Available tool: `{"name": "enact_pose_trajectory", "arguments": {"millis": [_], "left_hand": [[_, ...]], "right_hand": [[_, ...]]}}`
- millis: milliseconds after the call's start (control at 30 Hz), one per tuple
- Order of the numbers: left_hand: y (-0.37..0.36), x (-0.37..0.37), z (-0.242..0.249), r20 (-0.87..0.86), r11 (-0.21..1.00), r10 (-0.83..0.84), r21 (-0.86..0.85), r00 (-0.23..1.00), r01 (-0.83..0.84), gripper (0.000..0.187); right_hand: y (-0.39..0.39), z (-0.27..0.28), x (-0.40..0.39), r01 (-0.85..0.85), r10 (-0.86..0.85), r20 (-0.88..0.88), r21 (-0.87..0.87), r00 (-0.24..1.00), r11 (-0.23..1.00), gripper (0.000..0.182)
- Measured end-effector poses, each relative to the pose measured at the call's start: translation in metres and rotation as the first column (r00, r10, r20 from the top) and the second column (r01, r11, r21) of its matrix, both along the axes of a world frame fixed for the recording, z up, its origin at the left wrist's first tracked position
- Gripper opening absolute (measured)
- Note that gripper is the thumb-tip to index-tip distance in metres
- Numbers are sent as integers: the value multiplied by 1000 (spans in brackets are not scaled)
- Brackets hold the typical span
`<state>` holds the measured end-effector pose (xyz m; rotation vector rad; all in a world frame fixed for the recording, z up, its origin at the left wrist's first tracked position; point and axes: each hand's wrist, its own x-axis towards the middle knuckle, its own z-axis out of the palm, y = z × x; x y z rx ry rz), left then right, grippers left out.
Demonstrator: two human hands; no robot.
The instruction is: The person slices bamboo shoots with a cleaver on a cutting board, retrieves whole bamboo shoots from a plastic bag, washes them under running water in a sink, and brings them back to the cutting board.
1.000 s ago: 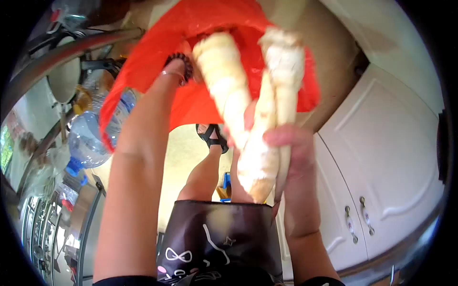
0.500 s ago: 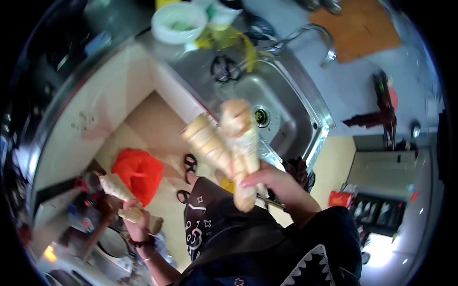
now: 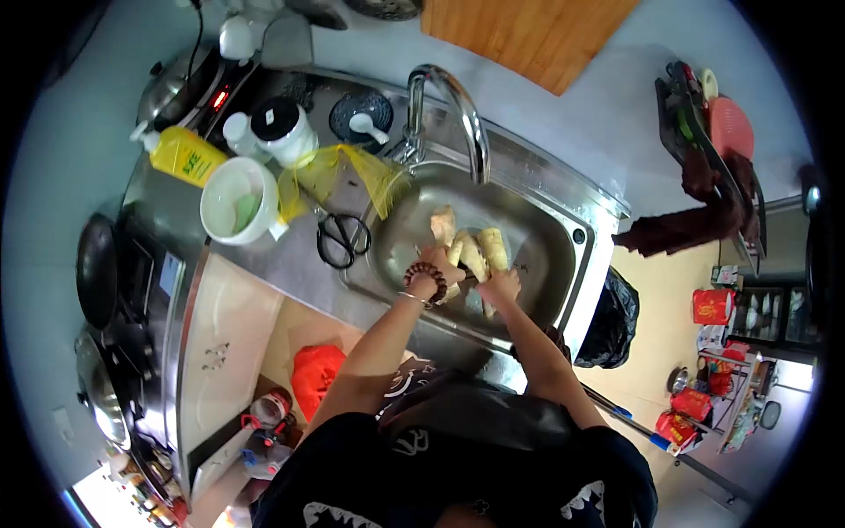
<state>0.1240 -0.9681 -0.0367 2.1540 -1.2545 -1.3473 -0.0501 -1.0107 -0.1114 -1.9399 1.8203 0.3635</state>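
Note:
Several pale, ringed pieces that look like peeled bamboo shoots (image 3: 494,248) lie together in the steel sink (image 3: 541,264). My left hand (image 3: 440,263), with a beaded bracelet at the wrist, is closed around shoots on the left of the bunch. Beside it, my right hand (image 3: 501,287) grips the lower end of the right-hand shoot. A broader pale chunk (image 3: 443,223) sticks out above my left hand. Fingers and shoots overlap, so the exact number of pieces in each hand is hidden.
A chrome faucet (image 3: 451,97) arches over the sink's back edge. Black-handled scissors (image 3: 341,239), yellow netting (image 3: 334,176) and a white bowl (image 3: 238,201) sit to the left. A black garbage bag (image 3: 609,321) is by the sink's right side.
Both hands held bamboo shoots apart, the left one low over the floor and the right one before the sink. Now both are together down in the sink with the shoots, and my view has turned.

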Motion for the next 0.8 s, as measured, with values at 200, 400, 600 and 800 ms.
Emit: {"name": "enact_pose_trajectory", "arguments": {"millis": [200,400,600,800], "left_hand": [[-3,9,-59,35,968,-230,113,973,225,76],[37,93,97,23,840,-32,-542,999,39,36],[60,165,246,-561,637,-726,-331,-397,-697,23],[3,158,277,-558,-155,-634,-587,536,-795,11]], "right_hand": [[-27,46,51,-254,318,316,-226,894,940,59],[-39,104,189,-158,233,816,-175,529,972,44],[-27,76,132,-195,-839,442,836,-317,514,40],[-52,70,98,275,-760,507,861,-406,427,29]]}}
